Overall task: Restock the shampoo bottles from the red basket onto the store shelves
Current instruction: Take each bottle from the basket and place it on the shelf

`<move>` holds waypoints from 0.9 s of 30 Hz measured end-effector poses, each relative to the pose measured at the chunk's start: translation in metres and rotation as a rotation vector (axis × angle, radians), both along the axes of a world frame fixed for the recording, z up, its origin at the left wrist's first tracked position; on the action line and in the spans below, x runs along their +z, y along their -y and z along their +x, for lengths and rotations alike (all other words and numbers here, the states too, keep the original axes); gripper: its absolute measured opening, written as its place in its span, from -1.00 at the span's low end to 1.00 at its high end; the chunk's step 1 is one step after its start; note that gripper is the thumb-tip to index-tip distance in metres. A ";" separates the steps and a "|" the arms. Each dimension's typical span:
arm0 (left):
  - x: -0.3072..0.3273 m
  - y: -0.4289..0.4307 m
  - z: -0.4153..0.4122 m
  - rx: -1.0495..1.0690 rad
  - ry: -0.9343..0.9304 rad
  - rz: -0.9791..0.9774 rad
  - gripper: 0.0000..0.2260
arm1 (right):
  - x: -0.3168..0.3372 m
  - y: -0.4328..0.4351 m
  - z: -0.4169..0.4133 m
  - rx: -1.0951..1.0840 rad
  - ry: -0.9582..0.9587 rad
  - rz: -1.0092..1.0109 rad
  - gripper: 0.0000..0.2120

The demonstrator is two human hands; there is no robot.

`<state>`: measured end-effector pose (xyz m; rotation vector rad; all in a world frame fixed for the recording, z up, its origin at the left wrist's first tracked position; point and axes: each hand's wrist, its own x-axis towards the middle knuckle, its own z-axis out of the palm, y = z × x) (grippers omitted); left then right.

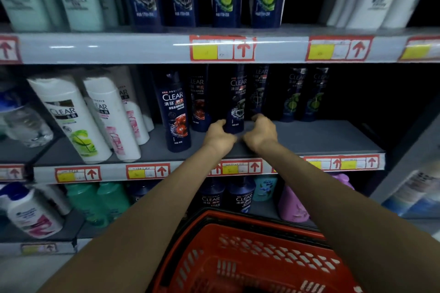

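Observation:
A dark blue CLEAR shampoo bottle stands upright on the grey middle shelf, in a row of similar dark bottles. My left hand curls its fingers round the left side of the bottle's base. My right hand is curled just right of that base, in front of another dark bottle; whether it touches either bottle cannot be told. The red basket sits low in front of me, between my forearms. Its inside is dark and I can make out no bottles in it.
White CLEAR bottles lean at the left of the middle shelf. A red-labelled dark bottle stands near the front edge. Green-labelled dark bottles stand to the right, with bare shelf beyond. Full shelves lie above and below.

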<state>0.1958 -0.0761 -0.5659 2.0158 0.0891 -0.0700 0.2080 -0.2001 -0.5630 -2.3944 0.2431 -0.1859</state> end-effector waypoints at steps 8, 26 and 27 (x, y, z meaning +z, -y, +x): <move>0.032 -0.018 -0.064 -0.171 0.023 0.322 -0.26 | 0.044 0.034 -0.074 0.131 -0.122 -0.167 -0.23; -0.026 -0.041 -0.224 -0.513 0.166 0.732 -0.25 | -0.045 0.087 -0.271 0.496 -0.390 -0.493 0.07; -0.041 -0.038 -0.228 -0.549 0.142 0.758 -0.24 | -0.064 0.091 -0.278 0.506 -0.436 -0.503 0.07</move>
